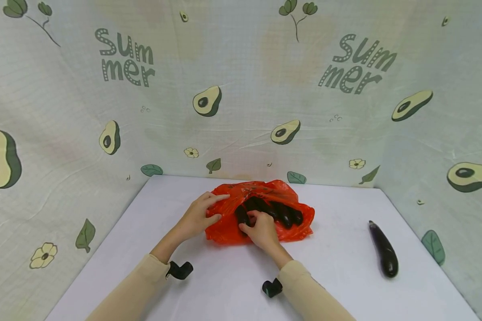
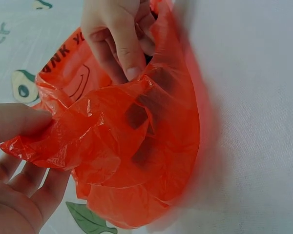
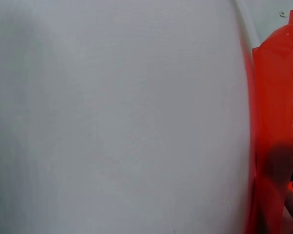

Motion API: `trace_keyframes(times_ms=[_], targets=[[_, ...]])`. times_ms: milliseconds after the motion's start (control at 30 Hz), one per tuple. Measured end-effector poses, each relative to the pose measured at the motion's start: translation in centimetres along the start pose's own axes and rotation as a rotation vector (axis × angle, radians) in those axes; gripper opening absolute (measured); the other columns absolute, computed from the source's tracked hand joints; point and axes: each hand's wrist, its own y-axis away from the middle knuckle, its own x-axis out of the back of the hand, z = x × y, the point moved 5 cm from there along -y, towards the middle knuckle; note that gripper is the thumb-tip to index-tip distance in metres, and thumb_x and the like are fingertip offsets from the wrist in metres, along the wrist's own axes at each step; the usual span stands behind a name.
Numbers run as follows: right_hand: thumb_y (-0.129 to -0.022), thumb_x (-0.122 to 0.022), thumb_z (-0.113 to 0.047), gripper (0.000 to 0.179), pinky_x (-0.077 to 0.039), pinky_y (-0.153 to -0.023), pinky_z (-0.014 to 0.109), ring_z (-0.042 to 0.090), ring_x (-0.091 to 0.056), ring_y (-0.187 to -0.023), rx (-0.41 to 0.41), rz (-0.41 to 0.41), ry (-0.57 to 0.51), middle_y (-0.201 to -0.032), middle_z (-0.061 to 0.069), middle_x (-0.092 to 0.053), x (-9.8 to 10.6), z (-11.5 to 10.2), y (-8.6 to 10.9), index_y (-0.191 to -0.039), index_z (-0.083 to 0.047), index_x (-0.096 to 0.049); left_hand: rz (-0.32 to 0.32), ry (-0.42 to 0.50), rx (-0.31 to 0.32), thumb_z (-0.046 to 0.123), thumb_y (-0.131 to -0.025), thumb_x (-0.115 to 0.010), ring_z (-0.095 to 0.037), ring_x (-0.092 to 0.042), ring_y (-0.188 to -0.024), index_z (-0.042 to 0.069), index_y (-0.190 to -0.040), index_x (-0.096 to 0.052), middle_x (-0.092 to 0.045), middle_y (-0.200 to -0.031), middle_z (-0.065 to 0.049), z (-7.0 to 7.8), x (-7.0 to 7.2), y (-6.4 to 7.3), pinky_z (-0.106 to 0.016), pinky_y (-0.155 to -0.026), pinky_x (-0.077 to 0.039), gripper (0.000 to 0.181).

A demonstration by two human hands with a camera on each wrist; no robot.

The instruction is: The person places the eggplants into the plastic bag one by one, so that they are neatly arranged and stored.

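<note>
A red plastic bag (image 1: pixel 226 232) lies on its side with its mouth toward me, and several dark eggplants (image 1: pixel 283 214) show inside. My left hand (image 1: pixel 197 217) holds the left part of the bag; in the left wrist view the thumb lies over the crumpled film (image 2: pixel 102 131) with the fingers beneath. Reaching into the mouth, my right hand (image 1: pixel 263 229) grips the leftmost eggplant (image 1: pixel 241 214) between thumb and fingers. The bag's film partly hides that eggplant in the left wrist view. Only the bag's side (image 3: pixel 273 97) and a bit of the fingers appear at the right wrist view's edge.
A single eggplant (image 1: pixel 384 252) lies on the white table (image 1: pixel 333 276) at the right. Behind the table and along both sides hangs a cloth (image 1: pixel 241 67) printed with avocados, leaves and lettering. Small black devices (image 1: pixel 180 270) are strapped to both wrists.
</note>
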Motion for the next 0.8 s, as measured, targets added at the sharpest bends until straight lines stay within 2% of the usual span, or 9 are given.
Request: trace_keyframes(times_ms=[167,367,533,667,800], targets=[[-0.09,-0.087,-0.023,0.049,-0.061,-0.086,0.046,0.027,-0.07,-0.095,0.01,-0.017,-0.025,-0.105,0.015,-0.077,1.1,0.1,0.6,-0.129,0.002,-0.071,0.0,0.009,0.0,0.002,-0.093,-0.081,-0.02,-0.053,-0.1,0.018,-0.151,-0.061,-0.059,-0.116,-0.003,0.2,0.0,-0.1,-0.027,-0.076,-0.051,0.063],[-0.09,-0.086,-0.02,0.048,-0.062,-0.081,0.04,0.022,-0.071,-0.086,0.005,-0.07,-0.038,-0.113,0.016,-0.075,3.9,0.0,1.7,-0.132,-0.001,-0.071,-0.005,0.016,0.017,0.002,-0.094,-0.08,-0.02,-0.052,-0.099,0.018,-0.151,-0.061,-0.059,-0.117,-0.003,-0.1,-0.1,0.0,-0.026,-0.073,-0.051,0.063],[-0.09,-0.086,-0.017,0.044,-0.059,-0.078,0.032,0.024,-0.071,-0.087,0.016,-0.065,-0.009,-0.112,0.016,-0.075,7.5,0.9,2.9,-0.129,-0.002,-0.073,-0.01,0.025,0.025,0.001,-0.094,-0.08,-0.02,-0.051,-0.098,0.018,-0.151,-0.06,-0.058,-0.116,-0.003,0.0,0.0,0.1,-0.026,-0.072,-0.051,0.063],[-0.091,-0.085,-0.017,0.046,-0.058,-0.074,0.026,0.021,-0.072,-0.086,0.002,-0.058,0.018,-0.115,0.016,-0.075,10.9,2.3,4.2,-0.133,-0.003,-0.071,-0.011,0.019,0.024,0.001,-0.093,-0.08,-0.02,-0.051,-0.098,0.018,-0.151,-0.061,-0.058,-0.114,-0.003,0.1,0.1,0.0,-0.026,-0.071,-0.05,0.063],[-0.093,-0.083,-0.019,0.05,-0.06,-0.07,0.028,0.023,-0.073,-0.09,-0.026,-0.046,0.068,-0.119,0.017,-0.074,14.5,3.7,5.5,-0.138,-0.004,-0.068,-0.01,0.016,0.024,0.002,-0.093,-0.08,-0.02,-0.051,-0.097,0.017,-0.151,-0.06,-0.058,-0.113,-0.003,0.0,0.1,0.1,-0.026,-0.071,-0.05,0.063]])
